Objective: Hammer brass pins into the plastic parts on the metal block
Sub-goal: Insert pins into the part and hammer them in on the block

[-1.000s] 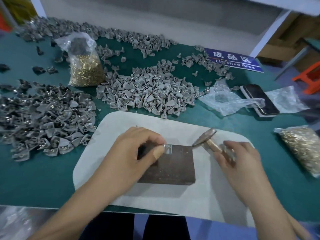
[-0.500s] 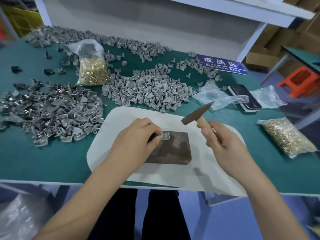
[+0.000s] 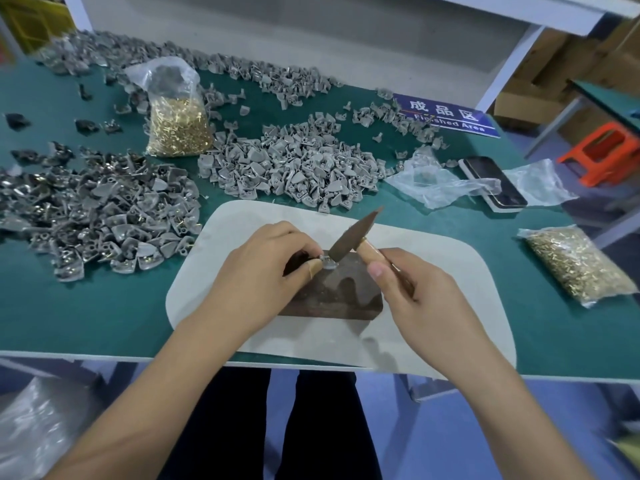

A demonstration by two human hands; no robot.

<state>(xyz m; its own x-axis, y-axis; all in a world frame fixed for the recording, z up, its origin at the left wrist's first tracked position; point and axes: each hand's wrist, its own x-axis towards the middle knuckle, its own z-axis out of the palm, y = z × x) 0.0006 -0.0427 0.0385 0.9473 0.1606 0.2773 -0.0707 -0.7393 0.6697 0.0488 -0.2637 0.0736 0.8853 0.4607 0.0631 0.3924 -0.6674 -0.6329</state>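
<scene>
Now hammering on the metal block [image 3: 332,299].
My right hand [image 3: 412,292] grips the hammer [image 3: 353,237], head on the plastic part [image 3: 327,262] my left hand [image 3: 263,271] pinches.

Head view, single camera: worn on the person's head, facing forward and down over a green table [image 3: 104,306]. Wide-angle, close above both forearms; table's near edge crosses low, floor below, shelf upright at far side.
</scene>
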